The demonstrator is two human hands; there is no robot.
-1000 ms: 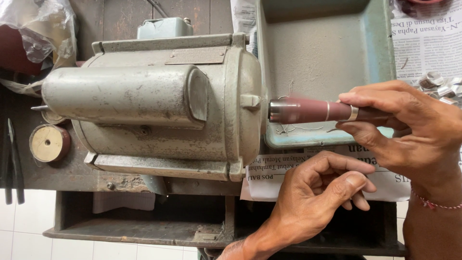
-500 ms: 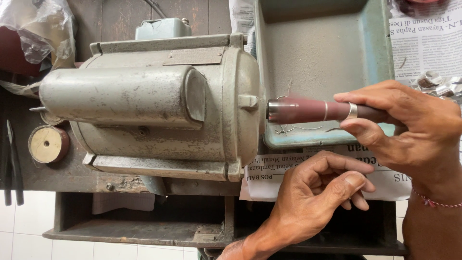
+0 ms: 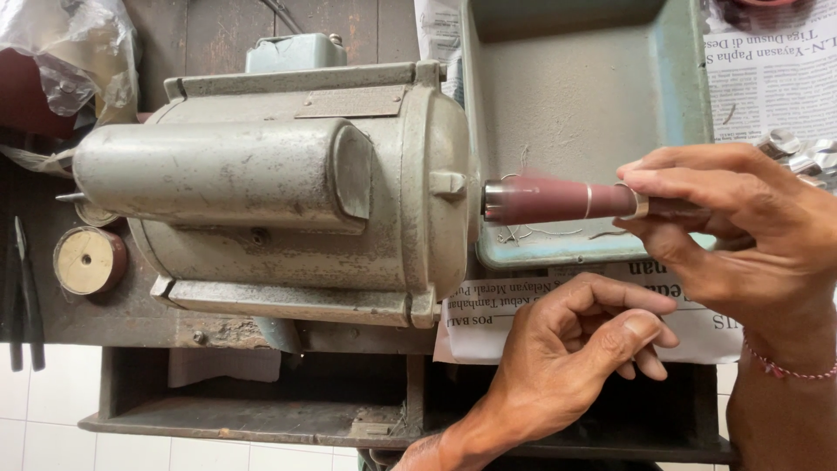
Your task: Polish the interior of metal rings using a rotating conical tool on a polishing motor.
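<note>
- Your right hand [image 3: 741, 231] still pinches the small silver ring [image 3: 641, 206] on the dark red tapered spindle [image 3: 558, 201]; it has barely shifted
- Your left hand [image 3: 571, 349] stays loosely curled, seemingly holding nothing

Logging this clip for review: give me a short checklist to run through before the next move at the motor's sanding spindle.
1. Silver ring seated on the red tapered sanding spindle: ok.
2. Right hand pinching the ring: ok.
3. Left hand off the spindle, below it: ok.
4. Spindle turning or stopped: cannot tell.
5. Green tray behind the spindle to catch dust: ok.
6. Grey motor resting on the bench: ok.
</note>
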